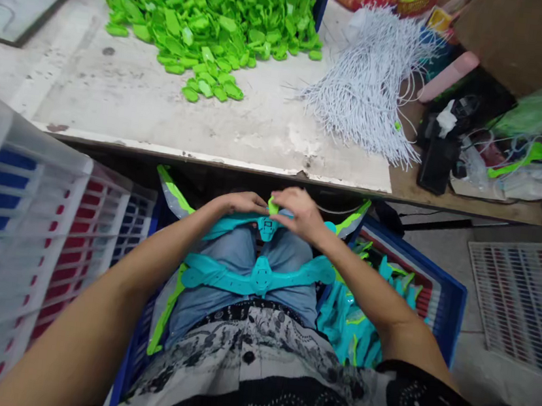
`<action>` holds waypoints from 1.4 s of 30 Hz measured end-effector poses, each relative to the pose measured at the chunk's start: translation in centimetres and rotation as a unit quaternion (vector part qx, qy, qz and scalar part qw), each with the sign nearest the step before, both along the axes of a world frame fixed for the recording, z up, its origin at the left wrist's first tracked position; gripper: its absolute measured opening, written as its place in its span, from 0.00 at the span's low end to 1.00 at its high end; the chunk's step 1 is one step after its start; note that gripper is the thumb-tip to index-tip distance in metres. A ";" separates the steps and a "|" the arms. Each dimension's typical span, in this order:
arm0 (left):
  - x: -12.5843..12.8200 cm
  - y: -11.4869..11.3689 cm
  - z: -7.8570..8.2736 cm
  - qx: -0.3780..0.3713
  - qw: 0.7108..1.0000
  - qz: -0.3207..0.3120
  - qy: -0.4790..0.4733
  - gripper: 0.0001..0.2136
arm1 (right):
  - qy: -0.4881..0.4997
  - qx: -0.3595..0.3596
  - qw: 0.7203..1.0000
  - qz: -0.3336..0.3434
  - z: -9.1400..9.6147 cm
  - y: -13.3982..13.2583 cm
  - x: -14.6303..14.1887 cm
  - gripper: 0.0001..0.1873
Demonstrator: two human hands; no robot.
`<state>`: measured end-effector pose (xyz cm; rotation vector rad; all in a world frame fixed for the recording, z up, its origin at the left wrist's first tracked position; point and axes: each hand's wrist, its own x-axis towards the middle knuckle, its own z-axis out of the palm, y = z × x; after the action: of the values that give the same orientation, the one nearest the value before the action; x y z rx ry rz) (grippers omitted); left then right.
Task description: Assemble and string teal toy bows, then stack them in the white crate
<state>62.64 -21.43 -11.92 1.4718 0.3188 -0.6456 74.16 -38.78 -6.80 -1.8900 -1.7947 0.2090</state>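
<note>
My right hand [299,212] pinches a small bright green plastic piece [273,204] over the middle of a turquoise plastic part [268,229]. This part lies across my knees and has a square recess at its centre. My left hand [247,203] is closed at the part's far edge, fingertips close to the green piece; its thumb is hidden. Nearer my waist, a second turquoise part [260,277] with long arms rests on my thighs. Green and grey strips [166,312] stick out beside my legs.
A heap of green pieces [213,31] spills from a blue bin onto the worktable [163,117]. White cords [370,77] lie to its right, near a dark phone [438,164]. Crates [41,221] stand at my left; a blue crate [451,304] of turquoise parts sits at my right.
</note>
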 end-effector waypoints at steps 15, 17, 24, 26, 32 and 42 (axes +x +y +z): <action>-0.3 0.3 -0.8 0.118 0.986 -0.067 -0.094 0.27 | 0.037 -0.030 0.989 -0.143 -6.1 -3.7 -5.2 0.14; -0.2 0.2 -0.9 0.155 0.979 -0.077 -0.105 0.26 | 0.073 -0.048 0.980 -0.180 -6.1 -3.5 -5.3 0.19; -0.1 -0.4 -0.9 0.177 0.978 -0.059 -0.095 0.23 | 0.103 -0.218 0.950 -0.196 -5.6 -1.4 -4.1 0.38; -0.2 -0.5 -0.8 0.174 0.979 -0.052 -0.088 0.22 | 0.083 -0.244 0.950 -0.176 -5.3 -1.2 -3.9 0.39; -0.4 -0.3 -0.8 0.169 0.979 -0.055 -0.102 0.24 | 0.059 -0.151 0.978 -0.131 -5.5 -2.4 -4.3 0.34; -0.3 -0.6 -0.8 0.169 0.980 -0.044 -0.093 0.23 | 0.021 -0.091 0.988 -0.125 -6.6 -2.7 -4.8 0.22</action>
<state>62.35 -22.03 -12.75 1.8681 0.2249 -0.5362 69.41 -41.49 -13.38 -2.2004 -1.5361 0.3293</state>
